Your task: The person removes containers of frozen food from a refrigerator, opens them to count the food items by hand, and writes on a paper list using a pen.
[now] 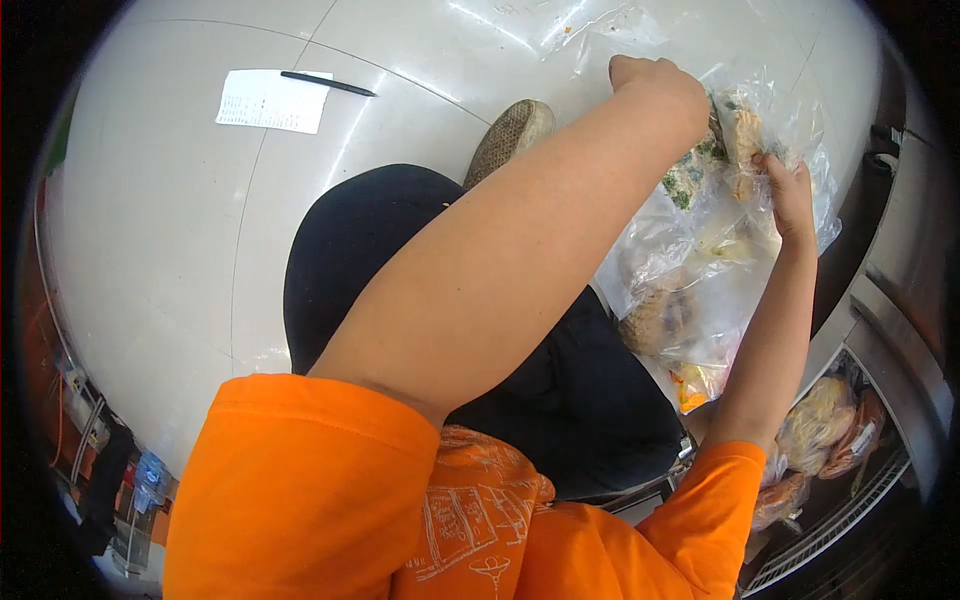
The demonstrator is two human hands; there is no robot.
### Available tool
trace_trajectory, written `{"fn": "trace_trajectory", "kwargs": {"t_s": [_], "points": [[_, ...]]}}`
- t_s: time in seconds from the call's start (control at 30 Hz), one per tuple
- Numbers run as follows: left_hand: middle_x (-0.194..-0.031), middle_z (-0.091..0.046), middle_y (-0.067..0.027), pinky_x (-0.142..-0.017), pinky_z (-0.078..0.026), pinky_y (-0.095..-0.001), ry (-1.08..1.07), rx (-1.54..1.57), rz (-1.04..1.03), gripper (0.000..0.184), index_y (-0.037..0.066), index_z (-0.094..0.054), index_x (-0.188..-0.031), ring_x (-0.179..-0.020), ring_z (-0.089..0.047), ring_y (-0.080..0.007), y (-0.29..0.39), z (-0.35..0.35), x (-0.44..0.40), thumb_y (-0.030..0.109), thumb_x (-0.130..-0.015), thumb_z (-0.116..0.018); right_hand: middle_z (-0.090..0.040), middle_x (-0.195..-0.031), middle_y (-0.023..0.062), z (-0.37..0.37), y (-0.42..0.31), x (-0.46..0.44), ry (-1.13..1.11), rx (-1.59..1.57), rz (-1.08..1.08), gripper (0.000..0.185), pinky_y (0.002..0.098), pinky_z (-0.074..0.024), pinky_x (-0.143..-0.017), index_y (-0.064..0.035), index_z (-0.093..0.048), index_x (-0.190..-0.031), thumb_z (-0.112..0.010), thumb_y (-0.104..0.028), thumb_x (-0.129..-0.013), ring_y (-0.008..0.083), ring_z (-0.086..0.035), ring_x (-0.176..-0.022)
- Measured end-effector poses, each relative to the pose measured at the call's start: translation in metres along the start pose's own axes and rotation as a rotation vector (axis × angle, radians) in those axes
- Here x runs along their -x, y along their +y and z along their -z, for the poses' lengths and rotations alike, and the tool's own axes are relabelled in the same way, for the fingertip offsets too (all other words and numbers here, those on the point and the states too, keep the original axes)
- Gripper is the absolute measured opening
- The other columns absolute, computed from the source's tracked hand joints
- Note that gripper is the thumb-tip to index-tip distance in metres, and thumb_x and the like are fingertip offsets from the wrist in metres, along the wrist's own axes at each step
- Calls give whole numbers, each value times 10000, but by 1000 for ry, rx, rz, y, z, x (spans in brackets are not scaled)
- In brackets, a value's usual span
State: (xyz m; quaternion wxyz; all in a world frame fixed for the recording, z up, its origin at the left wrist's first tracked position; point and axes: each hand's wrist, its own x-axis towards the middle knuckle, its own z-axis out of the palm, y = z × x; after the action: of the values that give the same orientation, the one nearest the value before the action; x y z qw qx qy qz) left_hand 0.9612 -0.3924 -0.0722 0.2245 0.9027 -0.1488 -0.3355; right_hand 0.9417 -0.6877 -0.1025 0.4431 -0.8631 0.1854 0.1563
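My right hand (790,192) pinches the side of a clear plastic bag (745,140) with tan, layered-looking food inside. Farther out, my left hand (660,82) is curled closed with its back toward me; what it holds, if anything, is hidden. Thin clear plastic (605,38) lies on the floor just beyond it. Below my hands, a bag with green leafy pieces (685,180) sits partly behind my left forearm. Nearer to me rests a bag with a brown, rough-surfaced item (660,318). A packet with orange and yellow colouring (697,385) lies beside my right forearm.
White floor tiles (150,200) surround me. A printed paper sheet (262,100) with a black pen (328,83) lies at the left. My shoe (510,138) is in front of me. At the lower right, an open compartment (840,530) contains several bagged items (818,425).
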Motion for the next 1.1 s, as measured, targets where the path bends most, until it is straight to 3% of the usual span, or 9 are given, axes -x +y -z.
{"fn": "trace_trajectory", "kwargs": {"t_s": [0.4, 0.6, 0.8, 0.9, 0.93, 1.03, 1.07, 1.1], "points": [[-1190, -741, -86, -873, -567, -456, -37, 2, 11, 352, 118, -774, -1136, -1066, -723, -278, 1, 3, 1, 50, -800, -693, -713, -1023, 77, 0, -1, 3, -6, 11, -23, 357, 337, -537, -821, 9, -637, -1182, -671, -138, -858, 183, -672, -903], [-1159, -752, -84, -867, -566, -442, -35, 5, 4, 323, 114, -780, -1111, -1053, -727, -273, 1, 4, -1, 61, -803, -696, -720, -1051, 75, -17, -10, 14, -83, 80, 85, 470, 327, -533, -852, 7, -616, -1234, -749, -111, -798, 180, -678, -898], [-1120, -763, -91, -856, -570, -432, -49, 43, -24, 315, 107, -780, -1104, -1043, -731, -270, -1, 8, -4, 60, -802, -701, -669, -1145, 160, -46, -18, 32, -4, 493, 380, 645, 400, -496, -958, 28, -567, -1264, -841, -119, -700, 285, -649, -1067], [-1111, -766, -88, -848, -574, -420, -50, 45, -27, 315, 104, -781, -1102, -1037, -733, -270, 0, 7, -5, 62, -798, -705, -638, -1176, 203, -51, -15, 45, 24, 491, 462, 675, 428, -482, -979, 26, -560, -1256, -869, -138, -678, 349, -607, -1139], [-1110, -766, -86, -844, -575, -418, -45, 31, -22, 317, 106, -781, -1102, -1033, -734, -267, 1, 6, -6, 63, -796, -707, -524, -1386, 250, -49, -11, 46, -1, 576, 455, 850, 461, -461, -1051, 13, -494, -1368, -914, -209, -663, 398, -526, -1282], [-1104, -767, -79, -837, -574, -417, -65, -9, -11, 318, 115, -784, -1099, -1021, -736, -259, 0, 5, -6, 67, -793, -713, -291, -1568, 284, -64, -27, 74, 147, 614, 582, 1074, 494, -407, -1139, -8, -361, -1501, -949, -270, -642, 435, -361, -1444], [-1101, -767, -75, -839, -573, -421, -97, -23, -9, 315, 120, -786, -1095, -1018, -736, -258, 0, 7, -5, 69, -794, -714, -88, -1636, 285, -65, -31, 80, 124, 641, 563, 1217, 517, -353, -1193, -28, -246, -1571, -966, -290, -625, 459, -213, -1519], [-1099, -768, -71, -840, -571, -425, -128, -37, -5, 312, 125, -789, -1092, -1016, -736, -256, -1, 9, -4, 70, -794, -715, -102, -1635, 284, -68, -32, 85, 158, 644, 575, 1198, 516, -355, -1191, -33, -251, -1573, -960, -272, -637, 458, -211, -1520]]}}
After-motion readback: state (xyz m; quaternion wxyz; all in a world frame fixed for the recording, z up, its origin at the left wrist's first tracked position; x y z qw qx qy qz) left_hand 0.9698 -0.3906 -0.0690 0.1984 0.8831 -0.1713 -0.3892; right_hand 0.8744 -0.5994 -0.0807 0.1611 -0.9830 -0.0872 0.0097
